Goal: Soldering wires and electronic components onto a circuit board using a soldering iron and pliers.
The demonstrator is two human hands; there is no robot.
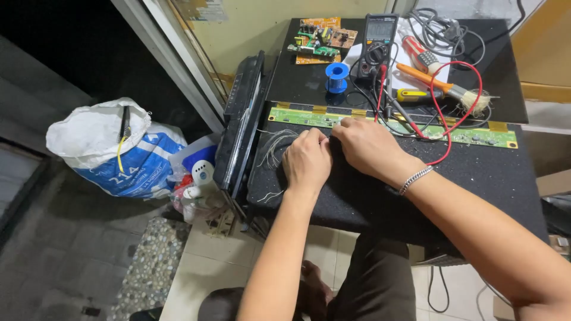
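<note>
My left hand [306,159] and my right hand [367,144] rest close together on a black mat [476,172], fingertips meeting near the lower edge of a long green circuit strip [476,135]. Both hands have curled fingers that seem to pinch something small between them; what it is cannot be made out. A tangle of thin pale wires [275,142] lies just left of my left hand. A metal bracelet [415,178] sits on my right wrist.
Behind the strip stand a multimeter [378,41] with red and black leads, a blue solder spool [336,75], orange circuit boards [320,39], screwdrivers and a brush [452,89]. A black panel [241,122] leans at the table's left. A white and blue sack [113,148] sits on the floor.
</note>
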